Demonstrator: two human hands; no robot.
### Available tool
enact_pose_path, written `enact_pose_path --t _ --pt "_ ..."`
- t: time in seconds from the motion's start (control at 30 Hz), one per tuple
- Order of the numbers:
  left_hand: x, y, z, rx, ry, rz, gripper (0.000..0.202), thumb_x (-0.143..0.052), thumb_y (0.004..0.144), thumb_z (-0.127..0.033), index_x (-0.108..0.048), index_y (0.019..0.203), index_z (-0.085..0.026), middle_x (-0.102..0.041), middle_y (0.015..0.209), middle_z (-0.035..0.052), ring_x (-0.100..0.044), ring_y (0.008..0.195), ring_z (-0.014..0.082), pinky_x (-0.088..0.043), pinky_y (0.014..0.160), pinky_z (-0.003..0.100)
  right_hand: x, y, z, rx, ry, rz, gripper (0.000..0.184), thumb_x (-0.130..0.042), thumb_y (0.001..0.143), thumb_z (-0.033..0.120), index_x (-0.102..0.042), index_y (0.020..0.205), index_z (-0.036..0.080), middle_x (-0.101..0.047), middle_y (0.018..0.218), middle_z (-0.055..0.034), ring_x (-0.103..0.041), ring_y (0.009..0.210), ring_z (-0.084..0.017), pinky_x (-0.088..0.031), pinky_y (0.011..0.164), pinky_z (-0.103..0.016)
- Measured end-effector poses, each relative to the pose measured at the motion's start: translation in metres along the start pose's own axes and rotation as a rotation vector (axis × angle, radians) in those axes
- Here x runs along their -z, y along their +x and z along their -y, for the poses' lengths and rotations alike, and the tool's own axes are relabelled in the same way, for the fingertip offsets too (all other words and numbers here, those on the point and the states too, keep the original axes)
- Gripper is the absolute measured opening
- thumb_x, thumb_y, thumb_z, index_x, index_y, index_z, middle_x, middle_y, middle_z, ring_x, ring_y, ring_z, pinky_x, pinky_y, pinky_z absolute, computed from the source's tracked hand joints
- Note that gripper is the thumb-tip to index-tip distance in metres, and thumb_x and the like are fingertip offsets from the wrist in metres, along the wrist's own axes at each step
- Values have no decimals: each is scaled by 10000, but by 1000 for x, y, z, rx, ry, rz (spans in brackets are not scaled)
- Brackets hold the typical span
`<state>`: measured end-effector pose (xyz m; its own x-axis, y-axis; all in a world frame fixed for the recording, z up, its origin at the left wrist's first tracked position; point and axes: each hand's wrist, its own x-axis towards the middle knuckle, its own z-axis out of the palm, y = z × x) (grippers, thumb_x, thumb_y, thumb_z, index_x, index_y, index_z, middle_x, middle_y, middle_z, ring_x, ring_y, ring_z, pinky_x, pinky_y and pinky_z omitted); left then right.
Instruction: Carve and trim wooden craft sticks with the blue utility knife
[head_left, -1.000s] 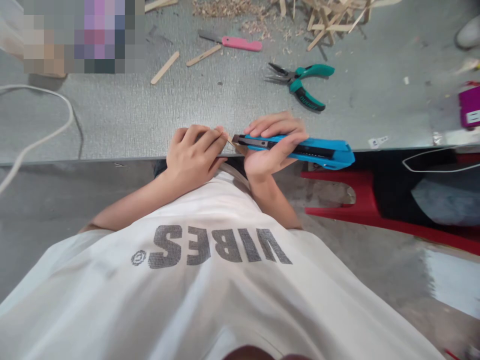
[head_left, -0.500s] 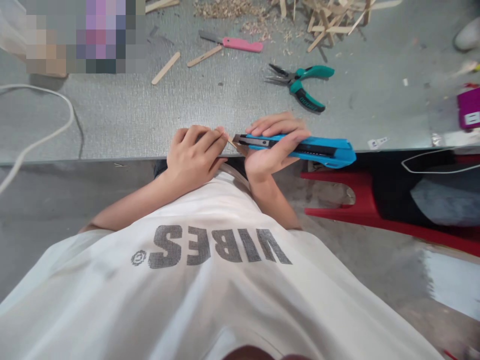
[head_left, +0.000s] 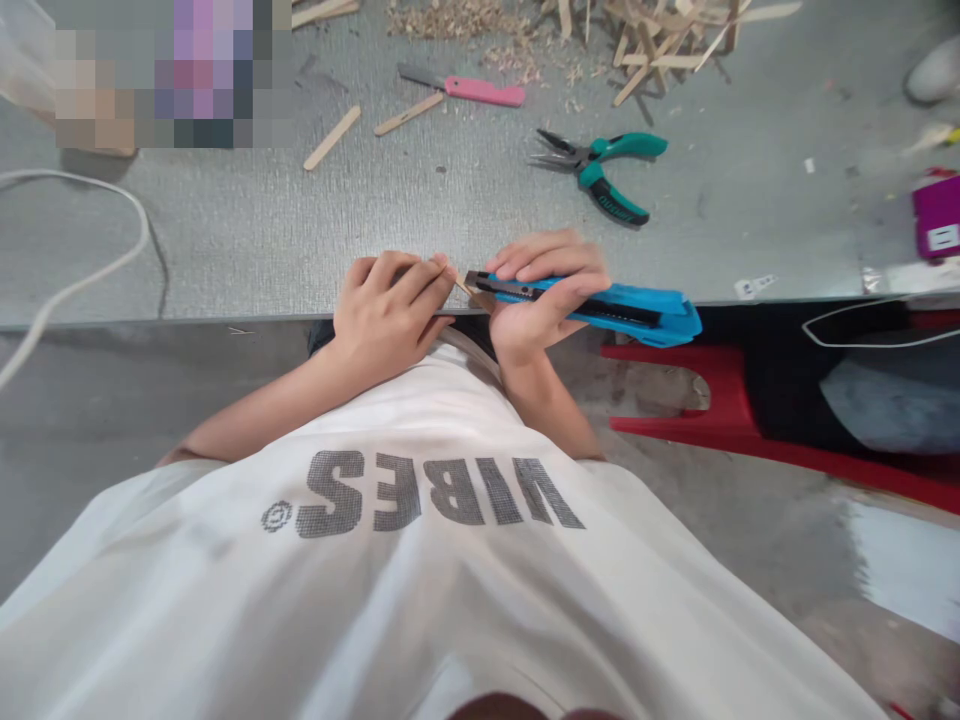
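Observation:
My left hand is closed in a pinch on a thin wooden stick, of which only the tip shows past the fingers. My right hand is wrapped round a blue utility knife, whose blade end meets the tip of the stick. Both hands sit at the near edge of the grey table, just above my white shirt.
Farther back on the table lie green-handled pliers, a pink-handled cutter, two loose flat wooden sticks, a heap of sticks and shavings and a white cable. A red stool stands right, below the table edge.
The blue knife has tilted a little, its rear end dropping and shifting slightly left. My left hand and the stick have stayed where they were.

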<state>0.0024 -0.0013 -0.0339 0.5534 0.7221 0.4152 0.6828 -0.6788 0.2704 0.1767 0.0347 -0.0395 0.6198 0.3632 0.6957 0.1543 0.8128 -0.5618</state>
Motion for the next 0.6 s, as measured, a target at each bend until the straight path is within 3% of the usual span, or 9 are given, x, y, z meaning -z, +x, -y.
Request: enact_pose_path --t 0.1,0.23,0.4,0.53,0.6 --pt "1 1 0 3 -8 11 551 -542 1215 -608 -781 1584 -275 -828 1556 170 -720 1396 417 -524 1143 596 5 -1 1 -4 30 97 652 -571 1208 741 -518 776 255 -465 672 62 -585 536 -122 -514 521 -287" --pt "1 1 1 0 -4 9 539 -545 1214 -601 -779 1576 -278 -832 1551 165 -727 1393 416 -530 1131 597 11 -1 -1 -67 39 98 659 -626 1185 739 -506 764 247 -507 683 61 -643 578 -125 -563 561 -300" --pt "0 1 1 -18 26 -20 551 -535 1213 -615 -790 1563 -275 -842 1531 166 -735 1365 415 -541 1110 585 16 -1 -8 -35 37 152 692 -631 1148 770 -490 714 251 -511 620 57 -645 545 -148 -556 514 -315" --pt "0 1 2 -8 11 -13 541 -541 1210 -598 -786 1572 -279 -829 1554 166 -722 1379 416 -535 1128 594 12 -1 -9 -64 -2 95 689 -597 1149 771 -489 701 260 -489 595 58 -604 505 -145 -524 469 -307" --pt "-1 1 2 -5 -7 -3 539 -551 1208 -595 -783 1579 -279 -826 1558 168 -721 1386 418 -529 1145 599 7 0 -7 14 18 41 682 -616 1162 720 -479 682 255 -498 562 54 -573 468 -139 -469 425 -287"
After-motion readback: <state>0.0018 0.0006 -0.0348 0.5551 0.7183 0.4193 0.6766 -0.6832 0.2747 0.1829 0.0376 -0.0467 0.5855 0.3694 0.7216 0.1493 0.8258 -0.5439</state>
